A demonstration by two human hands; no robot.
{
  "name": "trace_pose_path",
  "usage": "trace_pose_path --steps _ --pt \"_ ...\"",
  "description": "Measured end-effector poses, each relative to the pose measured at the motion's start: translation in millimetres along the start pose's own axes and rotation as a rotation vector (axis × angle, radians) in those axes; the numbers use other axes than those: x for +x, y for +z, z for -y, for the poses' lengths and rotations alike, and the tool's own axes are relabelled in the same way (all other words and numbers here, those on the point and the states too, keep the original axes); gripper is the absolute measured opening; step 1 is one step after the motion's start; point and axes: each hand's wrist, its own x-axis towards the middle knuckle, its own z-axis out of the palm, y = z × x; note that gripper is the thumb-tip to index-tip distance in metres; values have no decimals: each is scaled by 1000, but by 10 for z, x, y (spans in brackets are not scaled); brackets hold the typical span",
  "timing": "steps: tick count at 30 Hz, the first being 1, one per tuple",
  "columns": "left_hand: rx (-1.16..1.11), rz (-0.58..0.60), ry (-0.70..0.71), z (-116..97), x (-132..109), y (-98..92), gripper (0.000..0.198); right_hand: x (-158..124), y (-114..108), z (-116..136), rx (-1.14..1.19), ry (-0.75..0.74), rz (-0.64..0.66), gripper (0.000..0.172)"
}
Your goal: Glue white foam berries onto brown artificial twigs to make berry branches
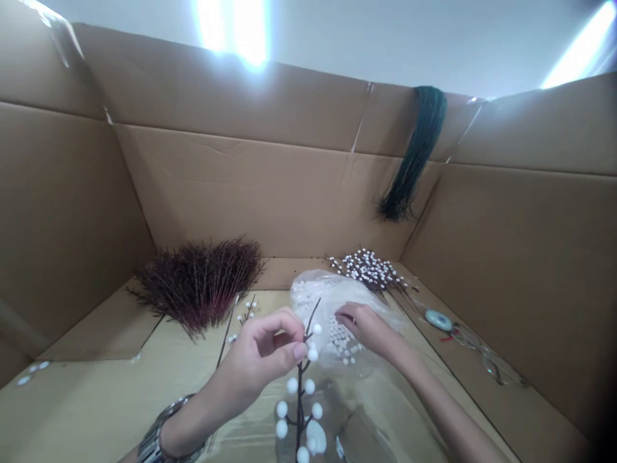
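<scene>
Left hand (263, 354) pinches a dark twig (301, 392) bearing white beads; right hand (369, 331), fingers loosely curled, reaches into the bead bag (328, 299)

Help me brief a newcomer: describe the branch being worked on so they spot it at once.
Inside the cardboard enclosure, look front and centre. The left hand pinches a dark twig studded with white balls. Unlike the finished berry sprigs heaped at the back, it stands upright, alone.

No readable text, labels or numbers, plain cardboard walls (299, 193), wristwatch (159, 437) face perhaps too blurred
</scene>
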Motion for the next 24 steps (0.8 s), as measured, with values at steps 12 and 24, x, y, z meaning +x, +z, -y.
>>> trace_pose_path --steps 12,24 --pt "115 81 41 -31 -125 76 11 -252 -758 1393 390 -414 -141 22" --pt "153 157 -17 -100 -106 55 10 -148 -704 1261 561 -368 31 23"
